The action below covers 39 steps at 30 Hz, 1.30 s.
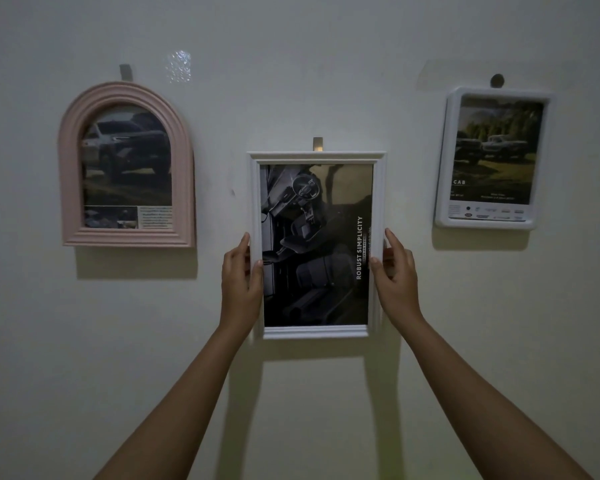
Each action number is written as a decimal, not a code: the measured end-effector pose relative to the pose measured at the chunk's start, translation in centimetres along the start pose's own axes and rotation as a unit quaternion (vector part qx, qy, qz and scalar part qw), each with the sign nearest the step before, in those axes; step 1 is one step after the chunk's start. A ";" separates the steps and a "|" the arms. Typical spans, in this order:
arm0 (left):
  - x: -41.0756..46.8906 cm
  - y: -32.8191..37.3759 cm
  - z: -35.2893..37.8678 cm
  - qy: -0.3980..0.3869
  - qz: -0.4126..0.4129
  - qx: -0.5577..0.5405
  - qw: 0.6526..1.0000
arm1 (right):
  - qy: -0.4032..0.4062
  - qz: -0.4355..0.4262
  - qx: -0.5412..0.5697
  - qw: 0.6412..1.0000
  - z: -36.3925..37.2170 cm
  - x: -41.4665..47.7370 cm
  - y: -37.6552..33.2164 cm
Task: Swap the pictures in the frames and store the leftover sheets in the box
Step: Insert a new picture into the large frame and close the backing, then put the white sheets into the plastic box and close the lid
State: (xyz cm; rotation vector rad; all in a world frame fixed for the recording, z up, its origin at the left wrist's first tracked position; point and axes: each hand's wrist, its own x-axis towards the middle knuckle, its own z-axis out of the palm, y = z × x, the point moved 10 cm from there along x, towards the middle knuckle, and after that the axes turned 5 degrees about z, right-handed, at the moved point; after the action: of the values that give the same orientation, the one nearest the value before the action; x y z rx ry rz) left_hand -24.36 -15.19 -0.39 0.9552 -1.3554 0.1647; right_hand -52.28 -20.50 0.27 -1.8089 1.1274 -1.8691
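Note:
Three picture frames are on a pale wall. The middle white rectangular frame [316, 156] holds a dark car-interior sheet turned sideways, with the words ROBUST SIMPLICITY. My left hand [240, 275] grips its left edge and my right hand [395, 275] grips its right edge, thumbs on the front. Its top sits at a small metal hook [317, 144]. A pink arched frame [125, 98] at the left shows a dark truck picture. At the right, a white rounded frame [445, 161] shows trucks in front of trees. No box is in view.
Each outer frame hangs from its own wall hook, one hook [125, 71] above the pink frame and another hook [497, 80] above the right frame. A shiny patch of tape [178, 65] sticks to the wall above. The room is dim.

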 end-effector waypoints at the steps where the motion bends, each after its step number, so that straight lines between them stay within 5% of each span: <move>1: -0.1 0.0 -0.1 0.002 -0.002 -0.001 1.000 | -0.001 0.004 -0.006 1.000 -0.1 -0.1 0.0; 9: -4.4 2.5 -0.4 0.022 0.011 0.028 0.999 | -0.031 0.048 -0.091 0.994 -3.2 -4.2 2.0; 16: -17.7 3.8 7.6 -0.174 -0.018 0.009 0.985 | -0.123 0.177 -0.251 0.944 -9.7 -14.1 11.7; 22: -35.6 0.0 14.8 -0.405 -0.147 0.135 0.893 | -0.269 0.294 -0.396 0.827 -17.2 -25.9 24.8; 27: -46.6 -3.7 15.7 -0.470 -0.288 0.248 0.797 | -0.330 0.362 -0.447 0.749 -23.6 -32.5 32.3; 31: -50.0 -3.9 16.0 -0.472 -0.336 0.258 0.773 | -0.298 0.399 -0.411 0.764 -26.1 -33.9 34.8; 39: -49.5 -3.3 16.0 -0.376 -0.385 0.221 0.813 | -0.199 0.405 -0.382 0.807 -26.7 -34.1 35.2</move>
State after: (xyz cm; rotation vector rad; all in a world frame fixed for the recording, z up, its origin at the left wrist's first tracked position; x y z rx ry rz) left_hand -47.42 -7.46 -46.49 2.0444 -1.5285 -0.6142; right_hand -82.48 -11.02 -45.69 -1.4838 2.1814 -0.5185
